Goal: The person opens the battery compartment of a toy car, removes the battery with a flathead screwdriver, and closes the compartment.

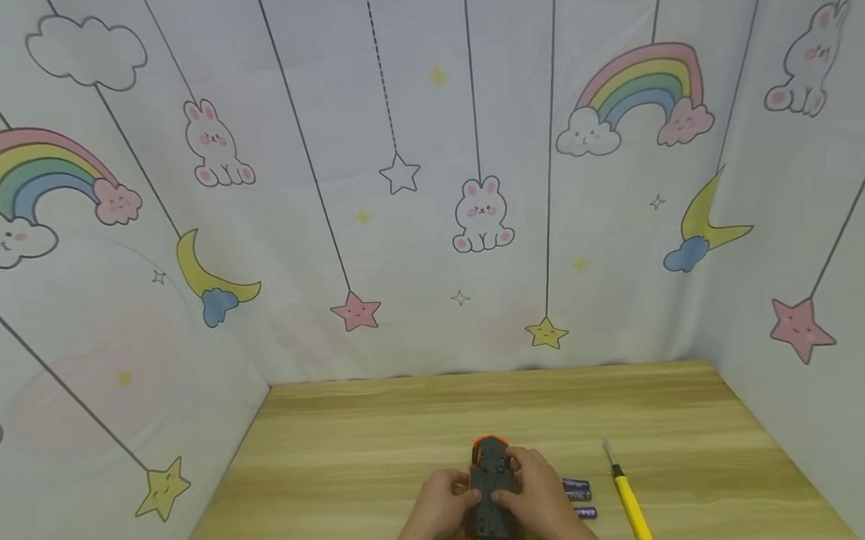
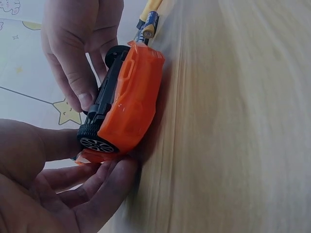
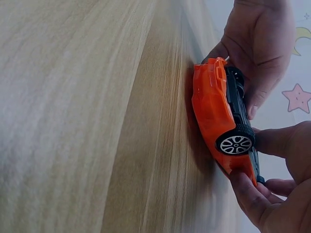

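An orange toy car (image 1: 494, 495) lies upside down on the wooden table, its black underside facing up. Its silver-spoked wheel (image 3: 235, 144) and orange body show in the right wrist view. My left hand (image 1: 438, 505) grips the car's left side, thumb on the underside, with fingers curled beneath the body in the left wrist view. From the other side my right hand (image 1: 539, 496) holds the car, its thumb also on the black base and its fingers around the edge.
Several small dark blue batteries (image 1: 577, 490) lie on the table (image 1: 340, 457) just right of my right hand. Further right is a screwdriver (image 1: 632, 507) with a yellow handle. White fabric walls (image 1: 418, 261) with printed rabbits, stars and rainbows surround the table.
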The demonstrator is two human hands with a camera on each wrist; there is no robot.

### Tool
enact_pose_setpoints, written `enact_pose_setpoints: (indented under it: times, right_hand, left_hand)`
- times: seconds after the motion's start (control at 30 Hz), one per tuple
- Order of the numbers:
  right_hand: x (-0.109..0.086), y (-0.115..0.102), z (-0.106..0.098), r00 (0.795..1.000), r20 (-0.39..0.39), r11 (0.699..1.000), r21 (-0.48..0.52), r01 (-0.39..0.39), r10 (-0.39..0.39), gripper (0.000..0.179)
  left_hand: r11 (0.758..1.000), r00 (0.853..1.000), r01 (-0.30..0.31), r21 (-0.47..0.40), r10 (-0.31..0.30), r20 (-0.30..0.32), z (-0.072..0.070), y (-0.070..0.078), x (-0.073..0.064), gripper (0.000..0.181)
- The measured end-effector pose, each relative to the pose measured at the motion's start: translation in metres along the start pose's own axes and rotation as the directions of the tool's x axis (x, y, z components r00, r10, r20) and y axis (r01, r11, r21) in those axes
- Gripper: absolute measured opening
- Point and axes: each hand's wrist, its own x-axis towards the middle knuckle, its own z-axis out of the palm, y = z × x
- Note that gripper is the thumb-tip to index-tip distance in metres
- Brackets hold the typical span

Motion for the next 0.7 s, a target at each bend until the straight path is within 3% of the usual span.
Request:
enact_pose_setpoints:
  times: [0.47,0.7]
  right_hand:
    - [0.0016,0.0016,0.0035,1.000,-0.016,0.999,0.035,-0.003,0.003,0.066]
    - [-0.0060,0.0017,0.0084,0.997,-0.065,0.998,-0.060,0.035,-0.039,0.067]
  left_hand:
    - [0.999,0.999,-0.031,-0.029,0.030,-0.024,0.0025,-0.0023,-0.0006,0.029]
    - [0.998,1.000,-0.018,-0.055,0.017,-0.015,0.0028,-0.0047,0.0012,0.031]
